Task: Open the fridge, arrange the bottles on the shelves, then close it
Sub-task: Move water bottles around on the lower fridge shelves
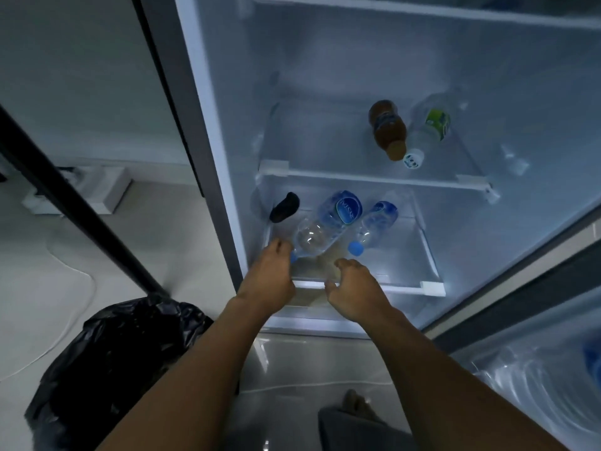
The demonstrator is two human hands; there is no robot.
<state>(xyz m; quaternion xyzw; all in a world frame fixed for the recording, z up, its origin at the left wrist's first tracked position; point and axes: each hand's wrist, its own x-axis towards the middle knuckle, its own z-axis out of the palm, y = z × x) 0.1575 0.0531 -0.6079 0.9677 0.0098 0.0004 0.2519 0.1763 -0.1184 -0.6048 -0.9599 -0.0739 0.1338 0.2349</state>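
The fridge stands open and lit. On its lower shelf (406,289) a large clear water bottle (325,226) with a blue label leans toward the front, and my left hand (271,278) grips it at the blue-capped neck. Right beside it stands a smaller water bottle (374,227) with a blue cap. My right hand (353,288) hovers over the shelf's front edge, fingers curled and holding nothing. A dark object (285,208) lies at the shelf's back left. On the middle shelf (374,181) a brown drink bottle (388,128) and a clear green-labelled bottle (426,131) stand together.
A black rubbish bag (113,359) sits on the floor at the left of the fridge. The fridge door (536,369) hangs open at the right with a bottle in its rack. A white cable (70,323) runs across the floor. My foot (354,402) shows below.
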